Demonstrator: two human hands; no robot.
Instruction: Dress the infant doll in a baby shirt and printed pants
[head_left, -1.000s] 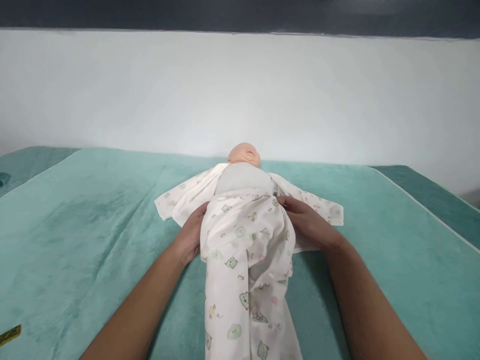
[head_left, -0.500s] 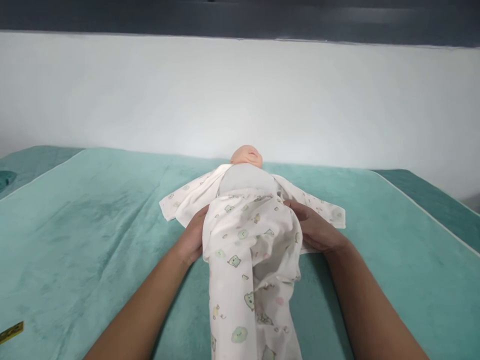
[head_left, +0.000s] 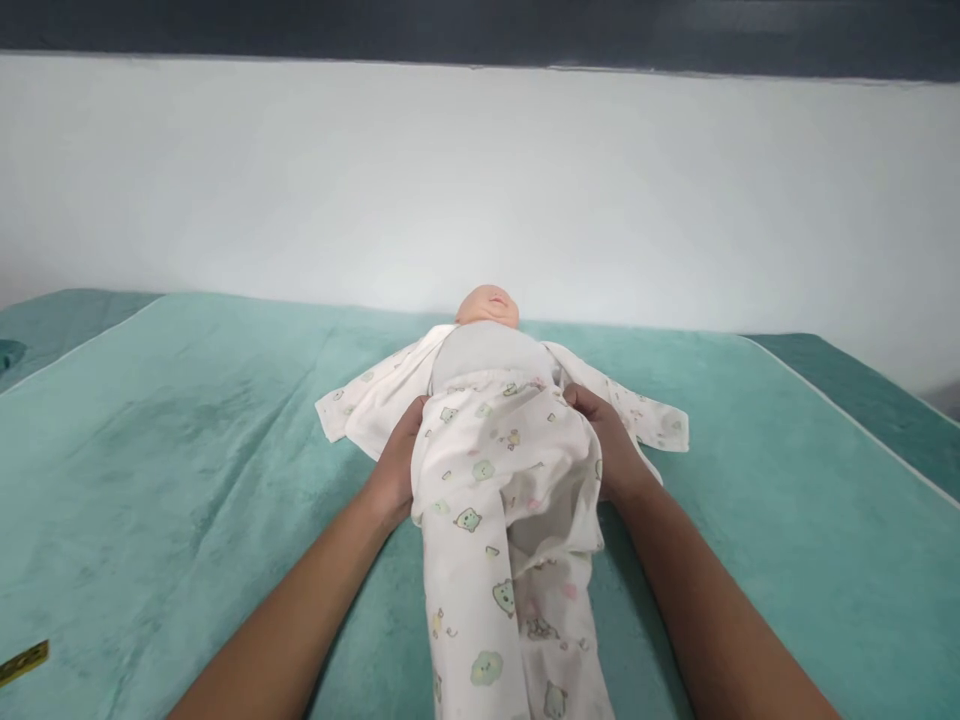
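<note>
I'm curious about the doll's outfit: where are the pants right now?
In the head view, the pants run from the doll's belly to the picture's bottom edge, near the centre, their upper part between the left hand and right hand.

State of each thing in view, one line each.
Pink-headed, grey-bodied doll: lying on its back
White printed cloth jacket: open, sleeves spread
White printed cloth trousers: wrinkled, around doll's waist
Left hand: against trousers' side, grip unclear
Right hand: against opposite side, grip unclear
Teal plush blanket: spread, creased
</note>
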